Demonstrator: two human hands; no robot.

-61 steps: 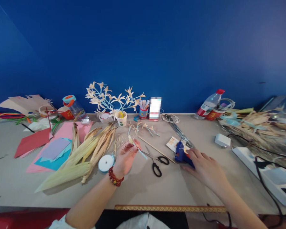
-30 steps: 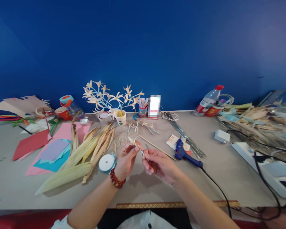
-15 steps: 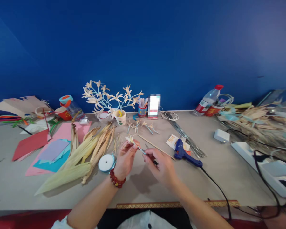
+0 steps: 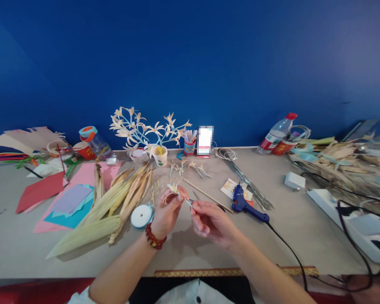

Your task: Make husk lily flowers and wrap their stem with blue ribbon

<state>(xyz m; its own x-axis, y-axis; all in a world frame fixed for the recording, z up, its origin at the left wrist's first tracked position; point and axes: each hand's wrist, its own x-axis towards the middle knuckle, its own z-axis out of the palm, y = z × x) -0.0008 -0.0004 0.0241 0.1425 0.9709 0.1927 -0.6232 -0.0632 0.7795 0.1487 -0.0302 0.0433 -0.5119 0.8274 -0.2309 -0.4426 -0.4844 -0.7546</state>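
Observation:
My left hand [image 4: 167,213], with a red bead bracelet on its wrist, pinches a small pale husk flower [image 4: 173,188] by its head above the table. The flower's thin light-blue stem [image 4: 186,202] runs down to the right into my right hand [image 4: 210,220], whose fingertips are pinched on the stem's lower end. Both hands hover just above the table's middle, touching through the flower. A blue glue gun [image 4: 245,205] lies on the table to the right of my right hand, its black cord trailing to the table's front edge.
Dried corn husks [image 4: 114,202] and a white tape roll [image 4: 141,216] lie left of my hands, coloured paper sheets [image 4: 66,194] further left. A finished flower branch [image 4: 145,128], cups, wire rods [image 4: 247,181], a bottle [image 4: 277,133] and a power strip [image 4: 345,215] stand behind and right.
My right hand left the glue gun on the table and came over to the flower's stem. It has since shifted its pinch along the stem while my left hand stayed put.

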